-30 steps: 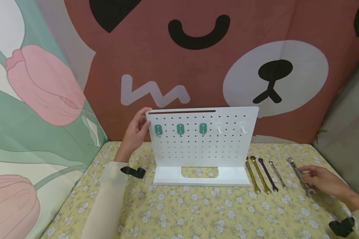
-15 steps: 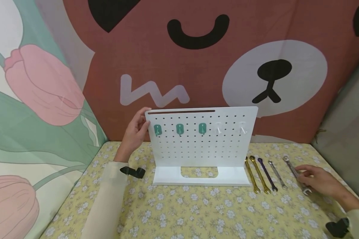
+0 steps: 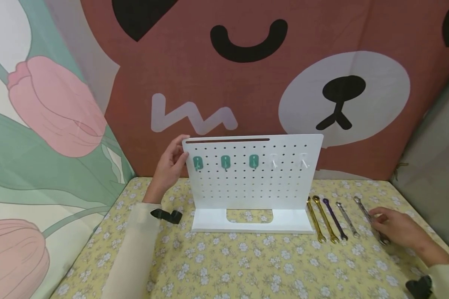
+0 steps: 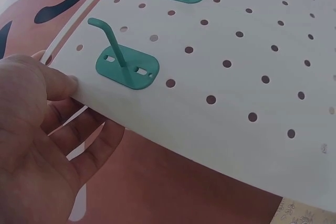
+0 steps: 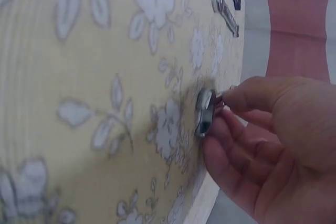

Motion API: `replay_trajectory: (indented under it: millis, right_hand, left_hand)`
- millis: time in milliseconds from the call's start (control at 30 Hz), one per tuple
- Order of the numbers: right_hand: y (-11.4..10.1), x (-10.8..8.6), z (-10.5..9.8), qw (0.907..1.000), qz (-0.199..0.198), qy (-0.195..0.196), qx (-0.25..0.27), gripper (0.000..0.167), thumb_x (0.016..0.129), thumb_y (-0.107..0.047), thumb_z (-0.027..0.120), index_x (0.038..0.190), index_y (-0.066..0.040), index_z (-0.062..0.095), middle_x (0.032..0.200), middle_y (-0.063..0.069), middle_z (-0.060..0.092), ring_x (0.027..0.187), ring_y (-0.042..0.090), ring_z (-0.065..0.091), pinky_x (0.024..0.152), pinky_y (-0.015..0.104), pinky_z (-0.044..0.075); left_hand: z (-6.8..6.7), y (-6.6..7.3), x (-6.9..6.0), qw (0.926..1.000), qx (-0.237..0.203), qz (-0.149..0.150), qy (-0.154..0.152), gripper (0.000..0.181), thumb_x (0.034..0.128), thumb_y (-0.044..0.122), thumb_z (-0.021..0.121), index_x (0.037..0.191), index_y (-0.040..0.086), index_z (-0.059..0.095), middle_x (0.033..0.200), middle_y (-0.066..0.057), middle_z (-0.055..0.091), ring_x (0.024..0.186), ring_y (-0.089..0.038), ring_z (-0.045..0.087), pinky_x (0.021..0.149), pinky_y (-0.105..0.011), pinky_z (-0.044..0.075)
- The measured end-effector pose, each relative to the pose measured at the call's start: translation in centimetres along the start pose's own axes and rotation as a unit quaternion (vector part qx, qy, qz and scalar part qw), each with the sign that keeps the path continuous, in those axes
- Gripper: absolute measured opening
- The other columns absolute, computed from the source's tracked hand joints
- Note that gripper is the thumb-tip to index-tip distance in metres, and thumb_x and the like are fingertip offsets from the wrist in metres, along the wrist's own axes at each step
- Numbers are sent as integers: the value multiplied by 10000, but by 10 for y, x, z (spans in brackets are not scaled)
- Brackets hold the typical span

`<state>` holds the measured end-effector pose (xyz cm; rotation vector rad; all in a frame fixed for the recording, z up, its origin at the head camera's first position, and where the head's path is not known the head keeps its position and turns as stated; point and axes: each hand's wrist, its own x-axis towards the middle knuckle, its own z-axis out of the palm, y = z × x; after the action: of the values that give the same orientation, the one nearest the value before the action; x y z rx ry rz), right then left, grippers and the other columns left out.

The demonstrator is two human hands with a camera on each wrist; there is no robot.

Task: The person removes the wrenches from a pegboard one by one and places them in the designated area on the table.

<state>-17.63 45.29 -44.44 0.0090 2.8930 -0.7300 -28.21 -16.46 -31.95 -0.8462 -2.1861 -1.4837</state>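
A white pegboard stand (image 3: 247, 187) stands upright on the table. My left hand (image 3: 168, 164) grips its upper left edge, thumb on the front and fingers behind, beside a green hook (image 4: 126, 66) in the left wrist view. At the far right, my right hand (image 3: 398, 230) pinches a silver combination wrench (image 3: 362, 208) between thumb and fingers, close to the tablecloth. In the right wrist view, the near end of that silver wrench (image 5: 205, 114) shows at the fingertips; fingers hide part of its shaft.
Between stand and right hand lie two gold wrenches (image 3: 324, 220), a purple wrench (image 3: 335, 219) and a smaller silver wrench (image 3: 347, 219). Several hooks, green (image 3: 254, 161) and clear (image 3: 274, 161), line the board's upper part. A printed cloth (image 3: 247, 95) hangs behind the table.
The right hand and the silver wrench have shifted slightly left, toward the other wrenches. My left hand keeps its grip on the pegboard stand, which stays in place.
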Motion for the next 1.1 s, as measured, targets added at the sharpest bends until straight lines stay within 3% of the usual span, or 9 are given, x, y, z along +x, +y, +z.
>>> replay_trajectory:
  millis: [67,167,333,467,633,800,933,1100]
  right_hand:
    - [-2,1,2,9998,-78,107,-128,476,1066,-223,558,1326,170,493,997,215,673,758,203,631,598,414,465]
    - [-7,2,6,9988,-205,364,-262,542,1093,-301,514,1340,180,474,1004,241,669,736,206,637,583,418,480]
    - [-21,4,12,9954,-432,840,-176,613,1108,-375,463,1402,161,432,1171,381,568,920,451,646,646,520,515]
    - [-40,4,19,9912,-748,1078,165,674,1110,-379,455,1499,154,313,1308,427,453,1114,589,520,756,616,487]
    - [-70,3,26,9794,-1361,1408,492,689,1104,-306,506,1574,102,209,1388,423,402,1195,618,447,835,683,424]
    - [-100,5,24,9634,-1953,1740,581,664,1087,-220,556,1600,40,225,1420,384,416,1244,582,431,859,682,393]
    - [-119,1,27,9613,-2158,1608,584,643,1090,-233,554,1593,34,256,1478,361,393,1297,575,404,895,678,386]
    - [-140,-4,34,9592,-2372,1422,588,631,1078,-232,582,1581,23,300,1552,323,340,1369,568,346,970,698,331]
  left_hand:
    - [0,6,-1,10000,70,-14,-4,472,1058,-58,491,1520,1,415,1014,-302,574,744,-278,517,670,-239,444]
    - [0,-1,-2,9999,108,-35,37,515,1050,-50,519,1543,49,410,993,-284,570,701,-214,467,645,-269,404]
    - [-1,-21,-2,9994,289,-171,89,619,1054,38,574,1610,205,361,966,-193,558,740,-269,480,688,-303,415]
    - [-6,-22,-10,9990,346,-282,-99,692,1058,114,598,1637,328,283,1057,-145,612,923,-277,604,856,-377,493]
    - [-11,-18,-23,9981,300,-404,-368,784,1059,134,602,1641,429,168,1386,-93,607,1226,-255,607,1022,-499,467]
    - [-4,-20,-36,9961,232,-411,-740,886,1049,99,610,1653,400,35,1615,-44,379,1402,-276,464,1057,-561,420]
    - [8,-22,-54,9907,261,-480,-1249,963,1028,68,635,1659,317,-50,1703,-16,132,1478,-310,324,1059,-596,398]
    - [20,-18,-78,9836,338,-538,-1688,900,1033,133,650,1671,208,19,1708,-53,81,1490,-356,275,1067,-572,396]
